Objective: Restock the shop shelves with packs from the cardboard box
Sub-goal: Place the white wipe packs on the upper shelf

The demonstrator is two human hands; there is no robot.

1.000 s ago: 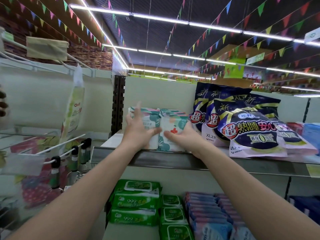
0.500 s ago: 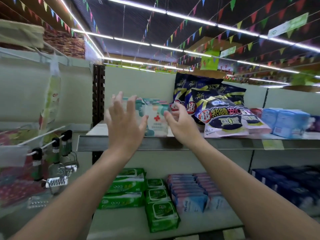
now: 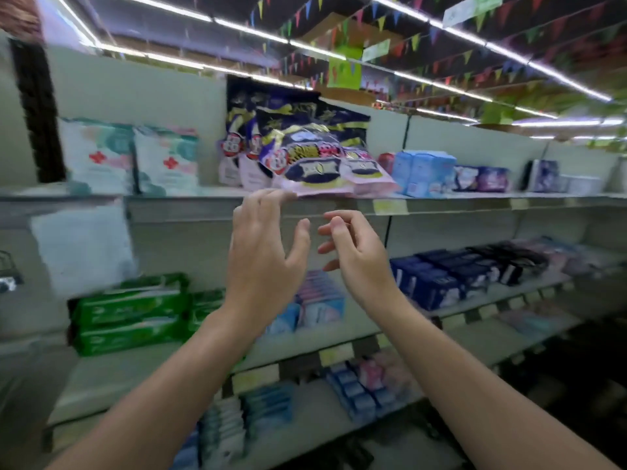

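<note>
Dark packs glossy plastic film; shelf edge matt painted metal

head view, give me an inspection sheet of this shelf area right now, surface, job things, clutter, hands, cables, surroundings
surface: top shelf with price-tag strip along its front edge; more stocked shelves below.
job's things: two white-and-teal packs with red crosses stand upright side by side at the top shelf's left end; cardboard box not in view.
clutter: dark purple bags leaning forward, the front one overhanging the shelf edge; light blue packs to their right; green packs one shelf down.
grippers: left hand and right hand both empty, fingers spread, in front of the shelf edge.
cables: nothing seen.
surroundings: ceiling light strips, coloured bunting; image blurred.
</note>
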